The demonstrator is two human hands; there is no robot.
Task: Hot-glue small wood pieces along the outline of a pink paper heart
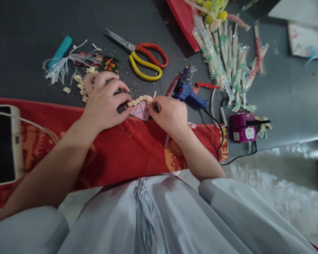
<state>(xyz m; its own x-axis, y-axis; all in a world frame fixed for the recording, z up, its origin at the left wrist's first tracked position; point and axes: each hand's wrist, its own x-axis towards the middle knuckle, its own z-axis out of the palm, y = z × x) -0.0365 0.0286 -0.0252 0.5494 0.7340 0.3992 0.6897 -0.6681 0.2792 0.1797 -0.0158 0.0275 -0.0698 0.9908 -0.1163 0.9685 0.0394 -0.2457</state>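
A small pink piece of card [139, 112] with dark lines drawn across it lies at the edge of the red cloth. Bumpy beige bits [140, 100] run along its upper rim. My left hand [106, 100] pinches the card's left side between thumb and forefinger, the other fingers spread over the table. At the right side, my right hand [171, 114] grips it with thumb and curled fingers. Loose pale wood chips [81, 84] lie beside my left fingers. A blue glue gun [188, 90] rests just beyond my right hand.
Scissors [141, 58] with red and yellow handles lie ahead. Wrapped chopsticks [228, 56] are heaped at back right, near a purple power socket [243, 127] with a black cord. A phone or tablet [4, 144] sits left on the red cloth [127, 151]. White strings [66, 61] lie back left.
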